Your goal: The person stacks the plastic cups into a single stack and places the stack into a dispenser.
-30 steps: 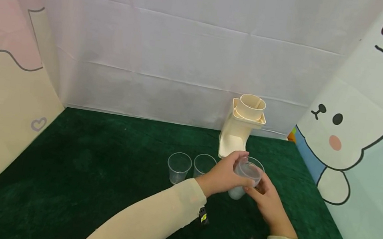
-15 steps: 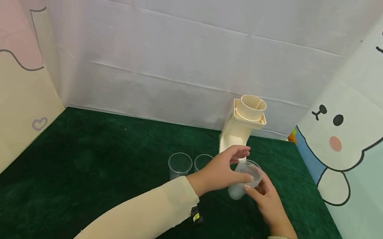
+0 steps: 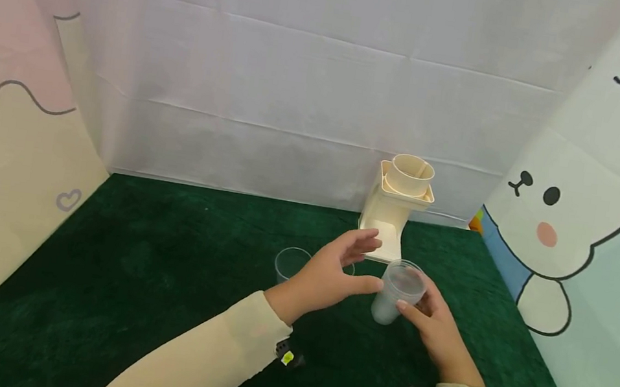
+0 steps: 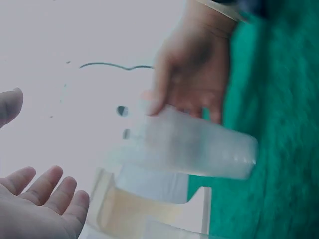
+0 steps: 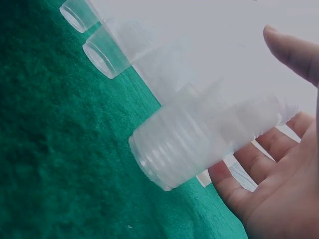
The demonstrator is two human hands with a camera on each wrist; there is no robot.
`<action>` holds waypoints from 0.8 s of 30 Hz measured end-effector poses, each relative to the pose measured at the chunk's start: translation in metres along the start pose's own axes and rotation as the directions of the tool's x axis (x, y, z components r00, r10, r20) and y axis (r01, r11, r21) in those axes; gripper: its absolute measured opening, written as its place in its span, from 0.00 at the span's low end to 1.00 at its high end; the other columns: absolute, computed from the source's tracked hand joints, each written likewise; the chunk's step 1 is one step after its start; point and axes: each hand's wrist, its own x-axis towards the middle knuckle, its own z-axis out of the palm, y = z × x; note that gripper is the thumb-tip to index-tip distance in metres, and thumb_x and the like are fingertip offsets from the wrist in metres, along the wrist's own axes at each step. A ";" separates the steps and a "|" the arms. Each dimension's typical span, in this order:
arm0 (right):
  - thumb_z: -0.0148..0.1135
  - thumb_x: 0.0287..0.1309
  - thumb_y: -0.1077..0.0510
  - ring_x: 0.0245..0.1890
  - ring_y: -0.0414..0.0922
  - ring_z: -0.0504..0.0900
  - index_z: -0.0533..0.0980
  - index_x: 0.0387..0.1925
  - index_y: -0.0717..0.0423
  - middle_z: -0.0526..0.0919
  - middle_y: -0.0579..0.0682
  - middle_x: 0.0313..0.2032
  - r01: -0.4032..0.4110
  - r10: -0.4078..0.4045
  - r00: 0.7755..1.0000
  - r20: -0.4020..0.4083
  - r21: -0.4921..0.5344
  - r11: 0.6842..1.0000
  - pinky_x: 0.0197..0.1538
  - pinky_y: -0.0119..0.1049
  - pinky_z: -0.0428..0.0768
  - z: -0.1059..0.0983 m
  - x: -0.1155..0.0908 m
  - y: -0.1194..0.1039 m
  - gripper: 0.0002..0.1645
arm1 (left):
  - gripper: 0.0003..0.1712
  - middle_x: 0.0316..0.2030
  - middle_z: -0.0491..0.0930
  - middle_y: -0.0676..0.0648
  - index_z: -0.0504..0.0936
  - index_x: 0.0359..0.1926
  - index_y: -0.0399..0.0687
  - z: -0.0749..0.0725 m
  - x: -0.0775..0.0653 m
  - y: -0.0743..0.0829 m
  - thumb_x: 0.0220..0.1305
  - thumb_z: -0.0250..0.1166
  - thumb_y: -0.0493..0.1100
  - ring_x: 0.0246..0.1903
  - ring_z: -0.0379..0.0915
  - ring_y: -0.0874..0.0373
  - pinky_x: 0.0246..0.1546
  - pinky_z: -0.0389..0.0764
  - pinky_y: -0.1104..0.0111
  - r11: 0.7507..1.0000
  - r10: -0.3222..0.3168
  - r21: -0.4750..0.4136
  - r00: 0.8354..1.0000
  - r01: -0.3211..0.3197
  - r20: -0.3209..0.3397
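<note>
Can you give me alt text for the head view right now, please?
A person's right hand holds a stack of clear plastic cups, while the left hand, holding nothing, is beside it. Two more clear cups are partly hidden by the left hand, and a cream-coloured stand is farther back on the green cloth.

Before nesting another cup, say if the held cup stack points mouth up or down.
Mouth up: in the head view, the right hand holds the cup stack with its open rim uppermost.
</note>
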 end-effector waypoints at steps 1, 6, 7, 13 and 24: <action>0.61 0.74 0.56 0.70 0.64 0.62 0.53 0.80 0.54 0.63 0.62 0.72 -0.001 0.001 1.000 -0.002 -0.004 1.000 0.68 0.74 0.59 0.000 0.000 0.000 0.42 | 0.44 0.72 0.69 0.55 0.61 0.78 0.56 -0.002 -0.003 0.000 0.67 0.73 0.47 0.70 0.65 0.63 0.70 0.66 0.66 1.000 0.003 -0.019 1.000 -0.004 -0.016; 0.61 0.73 0.56 0.72 0.64 0.61 0.52 0.80 0.53 0.62 0.62 0.73 -0.009 0.009 1.000 -0.005 -0.017 1.000 0.68 0.74 0.58 -0.001 0.000 0.000 0.43 | 0.43 0.71 0.69 0.54 0.61 0.77 0.53 -0.015 -0.017 0.001 0.67 0.73 0.44 0.70 0.65 0.63 0.70 0.66 0.67 0.998 0.017 -0.058 0.997 -0.022 -0.077; 0.61 0.73 0.56 0.72 0.64 0.61 0.52 0.80 0.53 0.62 0.62 0.73 -0.012 0.012 1.000 -0.005 -0.019 1.000 0.68 0.74 0.58 -0.001 0.000 0.000 0.43 | 0.43 0.71 0.69 0.53 0.62 0.77 0.53 -0.018 -0.020 0.001 0.67 0.73 0.44 0.70 0.65 0.62 0.70 0.66 0.66 0.999 0.020 -0.047 0.996 -0.024 -0.087; 0.61 0.74 0.55 0.72 0.65 0.60 0.51 0.80 0.54 0.61 0.63 0.73 -0.024 0.024 1.000 0.004 -0.035 0.999 0.68 0.74 0.59 -0.001 -0.001 -0.002 0.43 | 0.41 0.71 0.70 0.53 0.64 0.76 0.53 -0.040 -0.033 -0.008 0.66 0.73 0.44 0.70 0.65 0.60 0.71 0.66 0.62 0.998 0.049 0.058 0.984 -0.039 -0.170; 0.60 0.74 0.55 0.72 0.66 0.61 0.51 0.80 0.54 0.61 0.63 0.73 -0.016 0.017 1.000 0.009 -0.030 0.999 0.68 0.74 0.59 -0.001 0.001 -0.001 0.42 | 0.42 0.74 0.66 0.46 0.61 0.77 0.47 -0.082 -0.055 -0.030 0.67 0.71 0.38 0.73 0.61 0.51 0.73 0.62 0.53 0.999 0.053 0.004 0.963 -0.054 -0.262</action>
